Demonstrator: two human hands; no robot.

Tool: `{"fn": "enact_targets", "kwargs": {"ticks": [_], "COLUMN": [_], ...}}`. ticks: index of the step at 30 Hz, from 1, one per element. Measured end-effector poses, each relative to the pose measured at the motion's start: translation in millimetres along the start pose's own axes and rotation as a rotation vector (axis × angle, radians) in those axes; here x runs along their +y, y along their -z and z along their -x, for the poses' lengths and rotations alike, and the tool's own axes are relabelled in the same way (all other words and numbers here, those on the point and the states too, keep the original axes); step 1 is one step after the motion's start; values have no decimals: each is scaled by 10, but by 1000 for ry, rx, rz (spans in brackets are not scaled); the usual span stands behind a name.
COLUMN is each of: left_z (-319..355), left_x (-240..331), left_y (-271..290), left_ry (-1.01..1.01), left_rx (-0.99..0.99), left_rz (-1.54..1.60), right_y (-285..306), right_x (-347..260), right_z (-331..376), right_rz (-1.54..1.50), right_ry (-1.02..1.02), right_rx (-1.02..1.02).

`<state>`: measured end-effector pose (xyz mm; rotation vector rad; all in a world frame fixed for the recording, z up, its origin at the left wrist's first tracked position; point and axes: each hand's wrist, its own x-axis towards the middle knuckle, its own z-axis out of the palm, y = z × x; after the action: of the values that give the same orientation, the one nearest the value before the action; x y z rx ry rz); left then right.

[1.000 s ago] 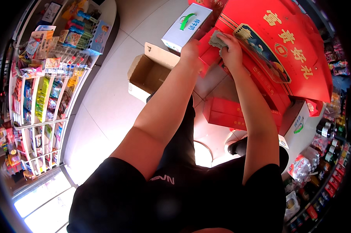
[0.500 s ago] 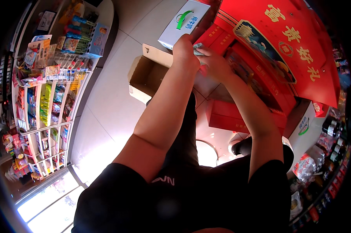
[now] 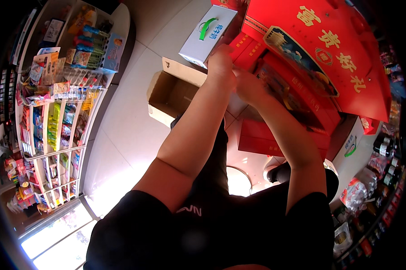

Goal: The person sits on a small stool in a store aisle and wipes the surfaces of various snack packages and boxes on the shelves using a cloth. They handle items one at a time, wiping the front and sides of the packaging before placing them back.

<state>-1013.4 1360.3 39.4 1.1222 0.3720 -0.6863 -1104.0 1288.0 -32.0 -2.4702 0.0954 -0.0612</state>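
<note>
My left hand (image 3: 221, 63) reaches forward beside the white carton (image 3: 200, 42) with a green handle. Its fingers are mostly hidden behind the hand itself. Close against it is my right hand (image 3: 249, 86), its fingers curled in; whatever they hold is hidden. Both hands are over the near side of small red boxes (image 3: 248, 50). A large red gift box (image 3: 365, 49) with gold lettering and a dark picture panel leans at the right. Below the left hand, an open brown cardboard box (image 3: 170, 93) sits on the floor, its inside partly covered by my left forearm.
Another red box (image 3: 261, 137) lies under my right forearm. A curved shelf rack (image 3: 54, 121) of small packaged goods stands at the left. Bagged and bottled goods (image 3: 356, 193) line the right side, near another white carton (image 3: 347, 144). Tiled floor (image 3: 117, 121) runs between.
My hands have come lower and closer together, and the right hand's fingers have curled. The small greyish-blue, cloth-like piece seen between them before is now out of sight. The view has shifted slightly.
</note>
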Motion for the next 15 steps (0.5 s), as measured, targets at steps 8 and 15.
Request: {"fn": "enact_targets", "kwargs": {"ticks": [8,15], "left_z": [336,-91], "left_x": [19,-514], "left_y": [-278,-357], "left_ry": [-49,-13], "left_rx": [-226,-284], "left_rz": [123,215], "right_y": [1186,2397], "right_x": [-153,-373], "right_z": [314,51], "right_rz": [300,834], "right_ry": [208,412], "right_rx": [387,847]}}
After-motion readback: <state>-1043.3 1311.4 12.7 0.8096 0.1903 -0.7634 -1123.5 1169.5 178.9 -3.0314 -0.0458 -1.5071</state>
